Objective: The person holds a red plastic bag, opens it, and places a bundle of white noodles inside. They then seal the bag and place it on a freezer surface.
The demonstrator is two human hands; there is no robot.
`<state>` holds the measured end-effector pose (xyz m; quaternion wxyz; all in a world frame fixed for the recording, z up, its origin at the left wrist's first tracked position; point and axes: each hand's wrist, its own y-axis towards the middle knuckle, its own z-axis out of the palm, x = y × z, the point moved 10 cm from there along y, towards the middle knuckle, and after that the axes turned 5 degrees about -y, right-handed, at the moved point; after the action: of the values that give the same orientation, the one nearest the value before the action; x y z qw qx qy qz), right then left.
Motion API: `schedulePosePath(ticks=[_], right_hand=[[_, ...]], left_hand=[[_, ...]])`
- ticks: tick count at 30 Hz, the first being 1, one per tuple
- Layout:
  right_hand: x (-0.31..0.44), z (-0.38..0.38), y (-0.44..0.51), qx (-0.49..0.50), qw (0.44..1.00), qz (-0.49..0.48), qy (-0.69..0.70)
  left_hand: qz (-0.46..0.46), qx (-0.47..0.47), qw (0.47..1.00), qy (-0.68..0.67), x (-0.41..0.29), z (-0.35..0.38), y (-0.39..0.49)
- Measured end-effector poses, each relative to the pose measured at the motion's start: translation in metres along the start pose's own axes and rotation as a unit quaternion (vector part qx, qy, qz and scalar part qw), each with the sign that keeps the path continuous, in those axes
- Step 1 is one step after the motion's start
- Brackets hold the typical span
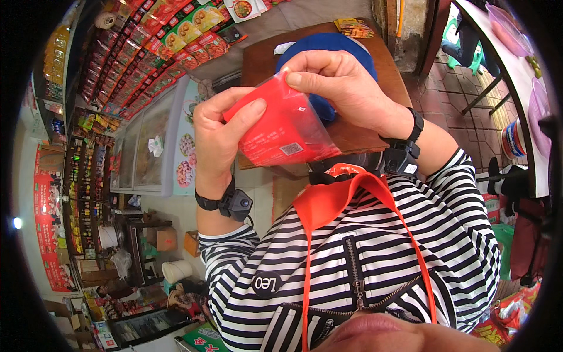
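A flat red plastic packet (281, 123) with a clear section and printed writing is held up in front of the chest. My left hand (226, 121) grips its left edge, the thumb lying on the printed face. At the top corner, my right hand (336, 88) pinches the packet between thumb and fingertips. Each wrist wears a strapped camera. Behind the packet and the right hand, a blue round item (325, 44), partly hidden, rests on a brown wooden table (259, 57).
Small colourful packets (354, 27) and a crumpled white tissue (283, 47) lie on the table. Hanging food packets (145, 48) and a glass-topped chest freezer (145, 145) stand to the left. A white table (534, 176) with pink baskets (508, 33) is at the right.
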<state>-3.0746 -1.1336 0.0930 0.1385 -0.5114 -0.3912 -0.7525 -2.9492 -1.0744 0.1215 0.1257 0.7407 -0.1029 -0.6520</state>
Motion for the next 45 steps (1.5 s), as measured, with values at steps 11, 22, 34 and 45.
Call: schedulePosePath(ticks=[11,22,34,45], right_hand=[[-0.008,0.005,0.01,0.074,0.996,0.031,0.034],[-0.002,0.008,0.016,0.094,0.994,0.014,0.062],[0.027,0.025,0.033,0.134,0.988,-0.034,0.063],[0.053,0.079,0.091,0.2,0.976,-0.046,0.072]], left_hand=[[0.01,-0.033,0.999,0.039,-0.008,-0.004,-0.001],[0.017,-0.063,0.997,0.035,-0.014,-0.004,-0.002],[0.047,-0.096,0.991,0.074,-0.051,-0.013,-0.01],[0.078,-0.172,0.969,0.158,-0.116,-0.057,-0.022]])
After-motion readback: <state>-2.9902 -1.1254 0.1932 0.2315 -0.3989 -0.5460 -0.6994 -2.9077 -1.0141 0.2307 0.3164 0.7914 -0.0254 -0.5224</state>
